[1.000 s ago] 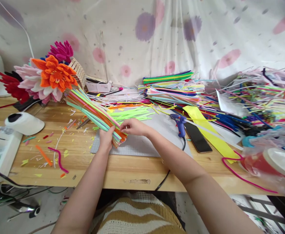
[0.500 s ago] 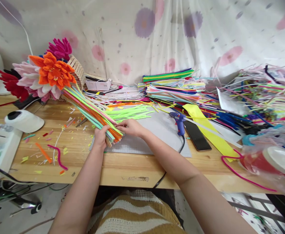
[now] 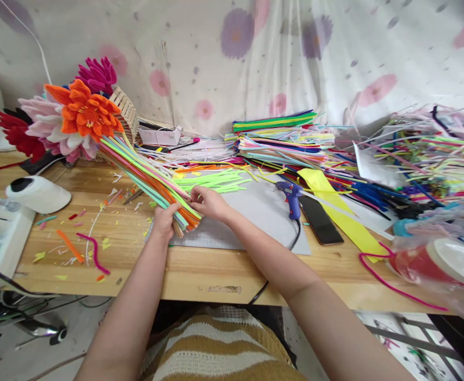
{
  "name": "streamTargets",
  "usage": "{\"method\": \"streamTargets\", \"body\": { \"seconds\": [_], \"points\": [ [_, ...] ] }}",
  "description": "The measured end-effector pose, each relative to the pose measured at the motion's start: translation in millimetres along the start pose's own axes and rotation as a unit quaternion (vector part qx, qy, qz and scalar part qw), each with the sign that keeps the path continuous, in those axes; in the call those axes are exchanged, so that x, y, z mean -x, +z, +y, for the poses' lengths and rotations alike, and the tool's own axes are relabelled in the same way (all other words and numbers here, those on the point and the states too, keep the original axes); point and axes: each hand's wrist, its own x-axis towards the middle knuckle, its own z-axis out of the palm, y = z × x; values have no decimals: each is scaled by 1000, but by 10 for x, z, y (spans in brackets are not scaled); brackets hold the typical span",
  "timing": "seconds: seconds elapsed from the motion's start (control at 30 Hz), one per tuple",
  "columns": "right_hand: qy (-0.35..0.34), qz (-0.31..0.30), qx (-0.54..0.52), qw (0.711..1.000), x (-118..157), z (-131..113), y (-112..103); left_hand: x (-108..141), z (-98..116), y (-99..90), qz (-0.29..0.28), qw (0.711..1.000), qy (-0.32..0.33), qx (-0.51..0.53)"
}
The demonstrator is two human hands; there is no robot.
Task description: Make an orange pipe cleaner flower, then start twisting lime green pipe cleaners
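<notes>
A thick bundle of multicoloured pipe cleaners (image 3: pixel 148 177) slants from the fuzzy flowers down toward me. My left hand (image 3: pixel 163 222) is closed around its near end, thumb on top, with the orange, mint and tan tips sticking out past it. My right hand (image 3: pixel 210 203) is at the bundle's right edge, its fingertips pinched on the strands there. Loose lime-green pipe cleaners (image 3: pixel 216 182) lie just beyond the right hand on a grey cutting mat (image 3: pixel 251 211). At the upper left, an orange pipe-cleaner flower (image 3: pixel 89 112) stands among pink, white and red ones.
A blue glue gun (image 3: pixel 292 198) lies on the mat's right side, by a black phone (image 3: pixel 319 219) and a yellow ribbon (image 3: pixel 340 214). Piled pipe cleaners (image 3: pixel 283 151) line the back. Scraps and a magenta piece (image 3: pixel 92 254) litter the left. A wrapped spool (image 3: pixel 446 267) sits far right.
My right fingertips have shifted slightly up and right along the bundle's edge. The left hand keeps its hold, and the camera view has moved a little.
</notes>
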Motion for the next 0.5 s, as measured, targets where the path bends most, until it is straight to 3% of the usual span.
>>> {"method": "streamTargets", "body": {
  "seconds": [0.1,0.23,0.5],
  "points": [
    [-31,2,15,999,16,-8,-23,9,-1,1,-8,1000,-5,-6],
    [-12,-26,-23,999,5,-6,-9,9,-6,15,-16,1000,-4,-7],
    [106,-63,-136,983,-96,-10,109,18,-16,18,-27,1000,12,-2]
  ]
}}
